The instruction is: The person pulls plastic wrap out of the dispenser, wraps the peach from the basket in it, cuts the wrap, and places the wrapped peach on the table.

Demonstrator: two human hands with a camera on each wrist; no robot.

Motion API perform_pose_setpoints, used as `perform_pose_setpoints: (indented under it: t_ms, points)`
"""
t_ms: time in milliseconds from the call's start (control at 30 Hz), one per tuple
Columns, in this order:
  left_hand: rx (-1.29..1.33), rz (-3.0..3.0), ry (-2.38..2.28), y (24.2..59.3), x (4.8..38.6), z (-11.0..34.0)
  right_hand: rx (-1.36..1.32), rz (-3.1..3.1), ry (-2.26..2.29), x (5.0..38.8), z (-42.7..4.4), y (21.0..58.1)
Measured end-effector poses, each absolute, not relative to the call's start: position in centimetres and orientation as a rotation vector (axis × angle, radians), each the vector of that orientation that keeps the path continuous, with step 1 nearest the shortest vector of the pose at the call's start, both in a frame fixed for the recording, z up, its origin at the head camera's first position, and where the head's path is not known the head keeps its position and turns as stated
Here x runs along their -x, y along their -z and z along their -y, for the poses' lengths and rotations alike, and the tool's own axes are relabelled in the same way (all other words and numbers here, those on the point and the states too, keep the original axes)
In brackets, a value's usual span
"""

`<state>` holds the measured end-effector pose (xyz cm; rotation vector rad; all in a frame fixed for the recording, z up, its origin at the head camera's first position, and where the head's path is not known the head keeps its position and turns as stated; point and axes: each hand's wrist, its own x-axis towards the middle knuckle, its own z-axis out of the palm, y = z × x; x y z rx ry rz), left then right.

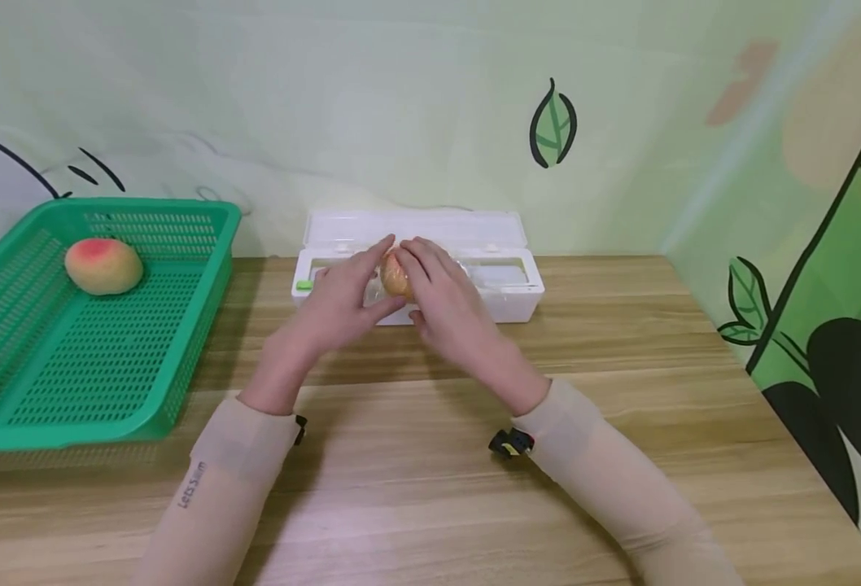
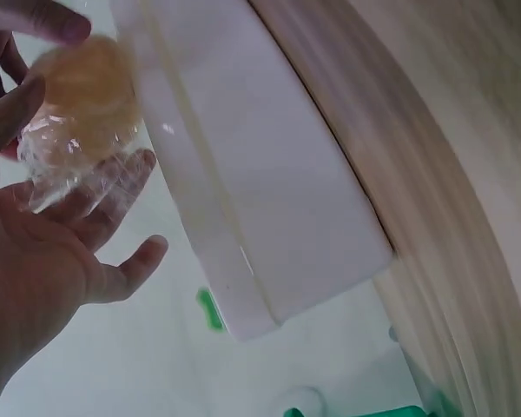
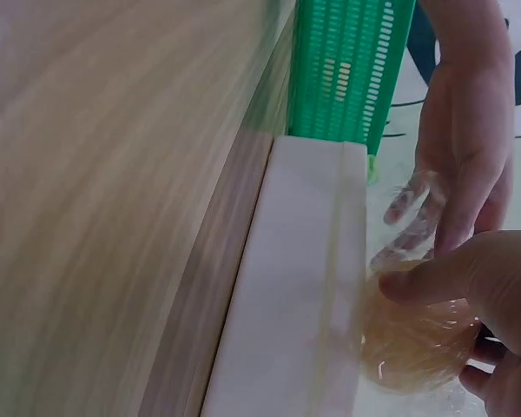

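Nearest, two pale sleeves [image 1: 233, 480] reach across the wooden table [image 1: 394, 488] toward the white box [image 1: 511, 309]. The right hand [image 1: 448, 305], over the box's middle, curves its thumb and fingers round a wrapped peach [image 1: 395, 278]. The left hand [image 1: 338, 305], above the box's left half, is loosely spread, fingers mostly straight, with clear film [image 2: 78, 178] draped on some of them. The peach sits between both hands over the box; whether it touches the box cannot be told. A raised lid [image 1: 460, 225] stands along the box's back. Left of the box, a green basket [image 1: 189, 358] contains a second peach [image 1: 104, 268].
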<state>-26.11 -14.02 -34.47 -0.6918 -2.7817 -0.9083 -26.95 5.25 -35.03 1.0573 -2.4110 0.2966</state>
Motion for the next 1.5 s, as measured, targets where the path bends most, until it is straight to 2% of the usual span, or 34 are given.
perform_pose_setpoints:
  t_ms: [300, 533, 667, 933, 1500]
  points:
    - [0.725, 2.869, 0.942, 33.6, 26.5, 17.3, -0.991, 2.506, -0.169, 28.2, -4.7, 35.0]
    - [0.276, 3.077, 0.874, 33.3, 26.3, 19.4, -0.970, 2.450, 0.022, 29.1, -4.1, 35.4]
    - [0.144, 3.122, 0.929, 34.0, 26.7, 19.6, -0.975, 2.416, 0.004, 29.2, -4.2, 35.3]
    - [0.141, 3.072, 0.922, 35.2, 27.5, 19.6, -1.016, 2.406, -0.062, 29.6, -5.1, 34.3]
    - [0.070, 3.059, 0.864, 35.1, 27.2, 19.4, -1.069, 2.269, -0.133, 29.3, -5.2, 32.9]
